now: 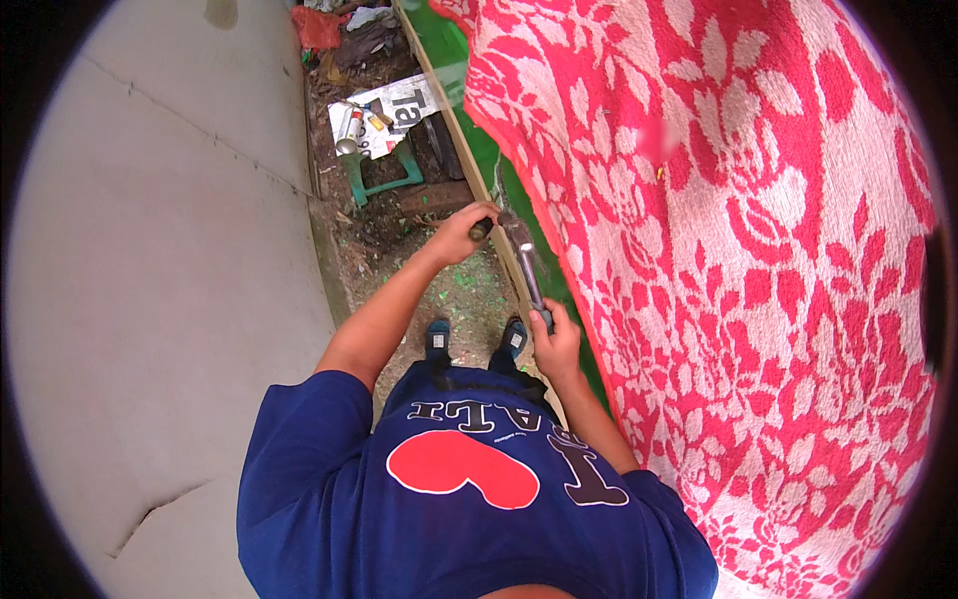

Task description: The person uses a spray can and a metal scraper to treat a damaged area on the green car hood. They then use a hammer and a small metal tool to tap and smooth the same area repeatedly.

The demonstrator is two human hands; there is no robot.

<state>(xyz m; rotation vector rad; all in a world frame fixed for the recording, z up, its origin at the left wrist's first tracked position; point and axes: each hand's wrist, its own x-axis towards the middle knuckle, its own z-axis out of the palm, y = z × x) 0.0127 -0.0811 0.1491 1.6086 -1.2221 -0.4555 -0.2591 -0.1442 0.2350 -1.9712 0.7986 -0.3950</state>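
My right hand [555,344] grips the lower end of a hammer [526,268] by its metal handle. The hammer head rests near the edge of a long wooden plank [451,110] that runs away from me. My left hand [461,234] is closed around a small dark object [481,229] held against the plank, right beside the hammer head. What the object is cannot be made out. A red and white floral blanket [738,250] drapes over a green surface [486,152] to the right of the plank.
A grey concrete slab [160,260] fills the left side. Between it and the plank runs a dirt strip with a white printed sheet [389,112], a silver can [348,132], a green metal frame [384,180] and red debris [317,28]. My blue shoes [475,339] stand on the dirt.
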